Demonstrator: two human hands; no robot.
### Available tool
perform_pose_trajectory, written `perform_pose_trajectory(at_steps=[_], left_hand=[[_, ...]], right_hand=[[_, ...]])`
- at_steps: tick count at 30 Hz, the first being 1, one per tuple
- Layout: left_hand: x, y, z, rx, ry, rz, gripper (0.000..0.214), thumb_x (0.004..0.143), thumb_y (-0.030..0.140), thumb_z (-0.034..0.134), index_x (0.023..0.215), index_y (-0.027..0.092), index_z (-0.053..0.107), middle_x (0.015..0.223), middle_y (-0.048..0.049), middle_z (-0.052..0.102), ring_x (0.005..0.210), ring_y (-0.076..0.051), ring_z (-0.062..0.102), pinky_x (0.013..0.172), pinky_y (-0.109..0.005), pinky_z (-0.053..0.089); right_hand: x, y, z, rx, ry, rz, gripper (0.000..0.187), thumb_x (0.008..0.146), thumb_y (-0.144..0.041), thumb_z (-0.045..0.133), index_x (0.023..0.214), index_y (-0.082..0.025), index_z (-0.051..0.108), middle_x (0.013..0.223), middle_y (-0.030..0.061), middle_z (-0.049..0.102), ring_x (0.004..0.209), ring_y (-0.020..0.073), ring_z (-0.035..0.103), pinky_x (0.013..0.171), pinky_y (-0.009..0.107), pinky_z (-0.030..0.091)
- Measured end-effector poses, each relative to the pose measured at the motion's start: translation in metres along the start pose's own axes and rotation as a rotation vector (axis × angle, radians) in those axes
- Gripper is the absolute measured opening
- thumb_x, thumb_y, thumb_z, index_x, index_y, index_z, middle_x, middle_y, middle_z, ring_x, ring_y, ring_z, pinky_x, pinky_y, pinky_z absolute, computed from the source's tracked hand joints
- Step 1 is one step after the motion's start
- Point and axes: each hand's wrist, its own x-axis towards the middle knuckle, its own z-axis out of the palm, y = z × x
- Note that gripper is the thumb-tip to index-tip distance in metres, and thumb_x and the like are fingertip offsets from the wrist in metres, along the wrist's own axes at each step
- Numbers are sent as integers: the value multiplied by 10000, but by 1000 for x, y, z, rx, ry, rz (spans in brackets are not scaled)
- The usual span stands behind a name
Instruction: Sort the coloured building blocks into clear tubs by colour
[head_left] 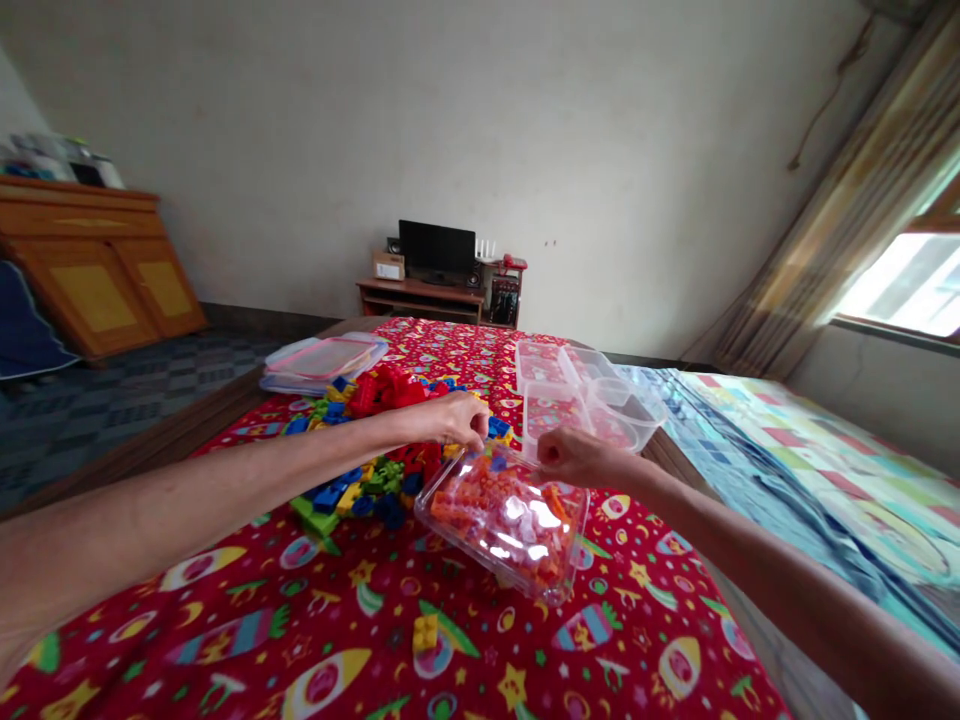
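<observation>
A clear plastic box (504,520) full of orange toy bricks is tilted above a red patterned cloth (480,620). My left hand (459,420) is closed, pinching the box's far left corner. My right hand (571,460) is closed on the box's far right corner. Behind the box lies a heap of red, blue, green and yellow toy bricks (375,440). One yellow brick (425,632) lies alone on the cloth nearer to me.
Several clear empty containers (585,395) stand at the far right of the cloth, and flat clear lids (324,362) at the far left. A bed with a colourful sheet (825,460) is on the right. A wooden cabinet (97,265) and a TV stand (435,280) line the walls.
</observation>
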Motion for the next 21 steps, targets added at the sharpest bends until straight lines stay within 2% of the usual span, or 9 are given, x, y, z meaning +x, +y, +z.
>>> perform_pose_trajectory(at_steps=[3, 6, 8, 13, 16, 18, 21], left_hand=[[2, 5, 2, 70, 27, -20, 81, 592, 200, 665, 665, 166, 675, 636, 22, 663, 587, -130, 576, 523, -203, 375], [3, 2, 5, 104, 34, -42, 81, 602, 187, 669, 678, 165, 685, 652, 14, 672, 612, -139, 593, 526, -205, 378], [2, -2, 7, 81, 54, -42, 88, 616, 199, 675, 697, 168, 689, 663, 12, 675, 626, -142, 603, 530, -205, 384], [-5, -4, 12, 115, 206, 103, 80, 662, 150, 636, 724, 155, 686, 754, -16, 685, 711, -149, 616, 623, -214, 422], [-12, 2, 14, 182, 303, 146, 88, 702, 94, 583, 715, 143, 655, 790, -40, 666, 740, -150, 601, 645, -217, 414], [-15, 4, 15, 202, 304, 154, 76, 738, 104, 568, 721, 148, 628, 782, -38, 651, 728, -149, 588, 631, -218, 398], [-17, 3, 16, 203, 260, 153, 79, 821, 180, 527, 776, 166, 589, 713, -11, 616, 651, -142, 557, 576, -228, 358]], right_hand=[[22, -20, 2, -23, 15, 32, 252, 760, -248, 635, 567, -151, 504, 529, -54, 386, 520, 59, 326, 497, 229, 215], [36, -32, 6, -73, 56, 12, 134, 766, -178, 597, 639, -148, 566, 594, -20, 497, 555, 77, 401, 506, 225, 236], [38, -32, 11, -114, 90, -29, 26, 766, -148, 586, 742, -153, 594, 688, 6, 569, 606, 95, 439, 525, 224, 249], [30, -17, 26, -240, 225, -163, 125, 830, -185, 531, 945, -159, 570, 788, 45, 606, 652, 133, 445, 564, 260, 242], [30, -8, 32, -152, 266, -213, 119, 823, -157, 528, 937, -167, 561, 776, 30, 591, 653, 123, 446, 585, 253, 262], [34, -5, 32, -41, 260, -210, 57, 844, -205, 532, 858, -166, 572, 706, 5, 558, 617, 106, 432, 574, 244, 267], [39, -2, 26, 196, 195, -136, 324, 902, -386, 481, 686, -154, 552, 588, -23, 481, 538, 82, 394, 525, 232, 270]])
